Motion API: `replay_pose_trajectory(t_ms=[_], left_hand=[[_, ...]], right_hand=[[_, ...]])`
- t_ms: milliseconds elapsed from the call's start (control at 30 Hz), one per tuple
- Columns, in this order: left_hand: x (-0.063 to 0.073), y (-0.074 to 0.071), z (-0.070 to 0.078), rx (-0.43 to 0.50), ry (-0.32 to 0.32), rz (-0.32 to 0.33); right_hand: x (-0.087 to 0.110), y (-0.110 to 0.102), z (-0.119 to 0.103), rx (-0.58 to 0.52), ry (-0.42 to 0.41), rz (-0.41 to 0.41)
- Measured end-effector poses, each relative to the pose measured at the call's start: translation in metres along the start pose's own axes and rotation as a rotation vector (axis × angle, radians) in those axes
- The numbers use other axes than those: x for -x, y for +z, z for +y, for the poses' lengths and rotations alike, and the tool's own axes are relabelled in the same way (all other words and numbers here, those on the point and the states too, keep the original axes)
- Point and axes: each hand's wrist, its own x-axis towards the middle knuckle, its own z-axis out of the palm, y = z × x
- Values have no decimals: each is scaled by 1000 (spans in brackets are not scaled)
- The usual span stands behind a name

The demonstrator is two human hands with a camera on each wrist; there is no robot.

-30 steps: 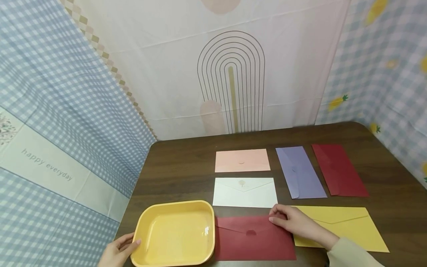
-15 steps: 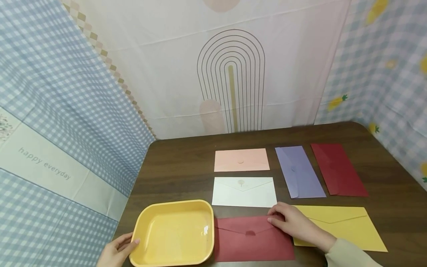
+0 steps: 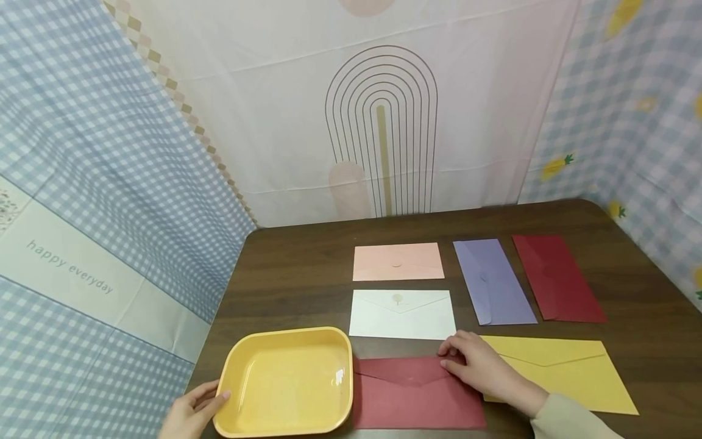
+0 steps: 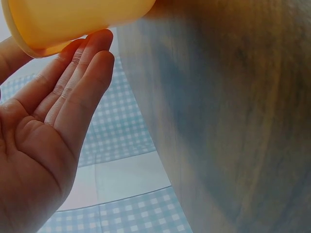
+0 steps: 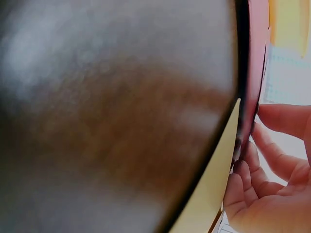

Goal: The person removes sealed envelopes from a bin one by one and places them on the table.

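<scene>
My left hand [image 3: 192, 411] pinches the left rim of a yellow plastic basin [image 3: 285, 390], thumb over the rim. In the left wrist view its fingers [image 4: 73, 82] reach nearly straight along the basin's outer wall. My right hand [image 3: 485, 369] holds the upper right corner of a red envelope [image 3: 417, 405] lying against the basin's right side. The right wrist view shows the thumb [image 5: 284, 119] on the envelope's face and the other fingers curled at its edge. A yellow envelope [image 3: 570, 378] lies partly behind the right hand and wrist.
A white envelope [image 3: 403, 323] and a pink envelope [image 3: 397, 262] lie beyond the red one. Farther right are a purple envelope [image 3: 493, 283] and a dark red envelope [image 3: 559, 280]. Checked cloth [image 3: 120, 122] hangs around the brown table [image 3: 290, 262].
The dark half-round mark at the red envelope's flap tip no longer shows. My right hand has shifted slightly left; the left hand and basin stay in place.
</scene>
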Motion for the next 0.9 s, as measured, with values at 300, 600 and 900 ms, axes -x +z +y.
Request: replay_pose_trajectory(t_ms=[300, 600, 900], left_hand=[[-3, 1, 0, 4, 4, 0], [-5, -8, 7, -153, 15, -10], [-8, -52, 46, -382, 65, 50]], right_hand=[[3, 0, -2, -23, 4, -45], [0, 4, -3, -75, -15, -60], [-7, -20, 4, -82, -2, 54]])
